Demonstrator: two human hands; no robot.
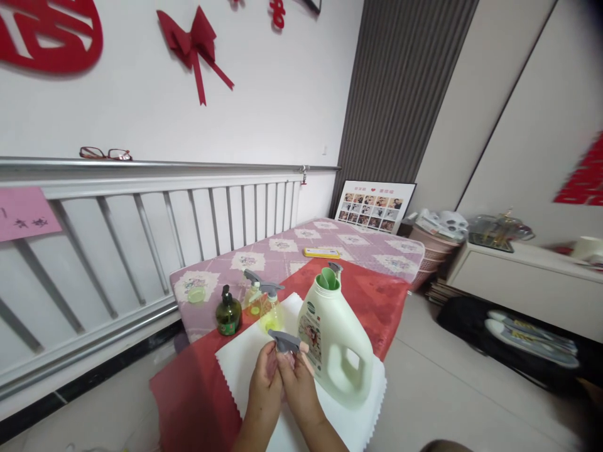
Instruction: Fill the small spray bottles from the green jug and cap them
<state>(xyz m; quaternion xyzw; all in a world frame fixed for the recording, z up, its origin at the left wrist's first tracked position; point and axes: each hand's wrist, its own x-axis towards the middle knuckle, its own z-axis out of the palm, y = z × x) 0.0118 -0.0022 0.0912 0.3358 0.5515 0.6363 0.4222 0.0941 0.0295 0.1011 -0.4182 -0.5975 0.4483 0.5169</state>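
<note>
Close in front of me, both hands are wrapped round a spray bottle (285, 341) with a grey trigger head and a pale pinkish nozzle or trigger. My left hand (264, 376) grips it from the left and my right hand (300, 384) from the right; its body is mostly hidden between them. Just right of my hands a large pale green detergent jug (336, 342) stands uncapped, a green spout in its mouth. Beyond my hands, two clear spray bottles (272, 309) with grey heads hold yellowish liquid. A dark green pump bottle (228, 314) stands to their left.
A white scalloped mat (249, 358) lies over a red cloth (198, 389) on the patterned tablecloth (282, 245). Another grey spray head (335, 268) shows behind the jug. Farther back lies a yellow-and-white box (321, 253). A small greenish cap (196, 294) is at the left. A radiator (188, 220) runs behind.
</note>
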